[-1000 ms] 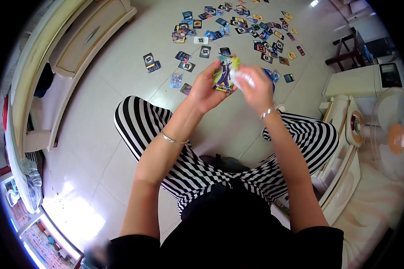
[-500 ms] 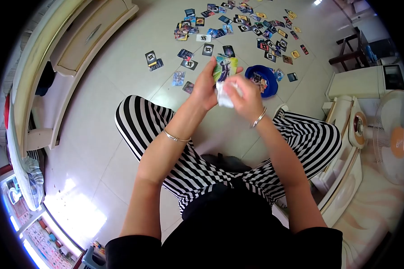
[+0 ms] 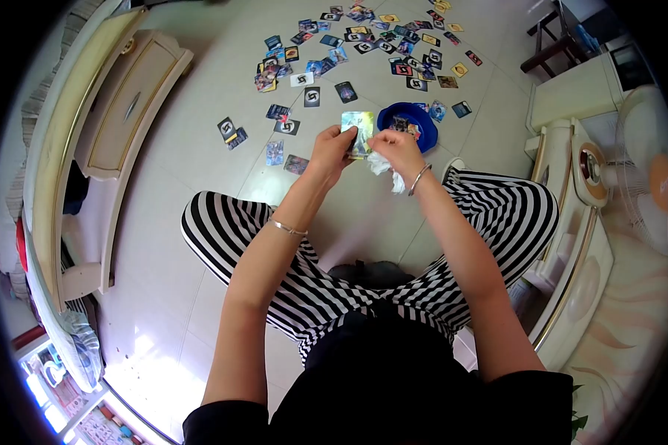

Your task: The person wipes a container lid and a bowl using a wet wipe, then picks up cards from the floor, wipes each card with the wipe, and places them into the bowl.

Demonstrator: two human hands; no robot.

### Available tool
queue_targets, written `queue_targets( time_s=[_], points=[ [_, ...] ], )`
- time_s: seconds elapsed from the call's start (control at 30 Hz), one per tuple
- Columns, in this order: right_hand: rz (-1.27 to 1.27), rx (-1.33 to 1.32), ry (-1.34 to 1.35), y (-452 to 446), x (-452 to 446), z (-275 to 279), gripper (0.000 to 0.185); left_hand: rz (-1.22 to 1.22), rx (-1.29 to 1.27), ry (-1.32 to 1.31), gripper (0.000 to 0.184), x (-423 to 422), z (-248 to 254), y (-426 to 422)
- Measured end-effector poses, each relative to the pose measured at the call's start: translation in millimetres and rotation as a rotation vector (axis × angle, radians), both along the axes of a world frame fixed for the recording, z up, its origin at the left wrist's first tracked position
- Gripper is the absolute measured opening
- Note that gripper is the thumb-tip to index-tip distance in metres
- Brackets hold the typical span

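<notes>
My left hand (image 3: 332, 152) grips a trading card (image 3: 358, 127) by its left side, thumb across its face. The card is green and yellow with a figure on it, and it catches some glare. My right hand (image 3: 399, 150) is closed on a crumpled white tissue (image 3: 384, 167), which hangs below the fingers. Its fingertips touch the card's right edge. Just beyond the right hand, a blue bowl (image 3: 428, 127) holds several cards. One dark card (image 3: 346, 91) lies on the floor past the held card.
Many cards (image 3: 416, 67) lie scattered over the tiled floor ahead. A cream drawer cabinet (image 3: 130, 104) stands at the left. On the right are a fan (image 3: 642, 174), a pale cabinet (image 3: 575, 96) and a dark wooden chair (image 3: 553, 44). My striped legs are spread either side.
My right hand has shifted from over the card's lower part to its right edge, and the tissue now hangs lower. The card stands more upright. The view has turned slightly.
</notes>
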State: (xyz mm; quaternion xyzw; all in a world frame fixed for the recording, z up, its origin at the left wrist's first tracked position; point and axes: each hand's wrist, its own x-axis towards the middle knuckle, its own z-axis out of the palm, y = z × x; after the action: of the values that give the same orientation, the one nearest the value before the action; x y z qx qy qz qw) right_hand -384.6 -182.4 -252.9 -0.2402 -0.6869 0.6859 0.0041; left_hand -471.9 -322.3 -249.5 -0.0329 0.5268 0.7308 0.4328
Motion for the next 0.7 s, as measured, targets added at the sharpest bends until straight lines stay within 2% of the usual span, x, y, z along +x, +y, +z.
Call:
queue_targets(
  time_s=[0.17, 0.27, 0.3, 0.37, 0.47, 0.5, 0.57, 0.63, 0.7],
  points=[
    [-0.163, -0.027, -0.108, 63, -12, -28, 0.014, -0.064, -0.079, 0.058, 0.015, -13, -31, 64],
    [-0.270, -0.098, -0.262, 98, -14, -54, 0.013, -0.146, -0.244, 0.179, 0.021, -17, -71, 112],
    [-0.283, -0.105, -0.268, 109, -14, -70, 0.013, -0.135, -0.302, 0.252, 0.025, -18, -88, 128],
    [-0.334, 0.040, -0.345, 129, -16, -104, 0.015, -0.141, -0.364, 0.318, 0.029, -21, -120, 155],
    [-0.394, -0.037, -0.463, 155, -14, -154, 0.020, -0.292, -0.508, 0.508, 0.036, -22, -161, 188],
    [-0.442, -0.105, -0.551, 162, -15, -166, 0.021, -0.307, -0.510, 0.498, 0.036, -24, -178, 198],
    [-0.499, -0.117, -0.547, 172, -16, -192, 0.022, -0.411, -0.585, 0.597, 0.037, -26, -214, 214],
    [-0.522, -0.090, -0.665, 181, -17, -214, 0.024, -0.450, -0.624, 0.655, 0.036, -29, -233, 226],
    [-0.501, -0.080, -0.680, 190, -18, -237, 0.029, -0.432, -0.666, 0.835, 0.029, -29, -245, 233]
  ],
)
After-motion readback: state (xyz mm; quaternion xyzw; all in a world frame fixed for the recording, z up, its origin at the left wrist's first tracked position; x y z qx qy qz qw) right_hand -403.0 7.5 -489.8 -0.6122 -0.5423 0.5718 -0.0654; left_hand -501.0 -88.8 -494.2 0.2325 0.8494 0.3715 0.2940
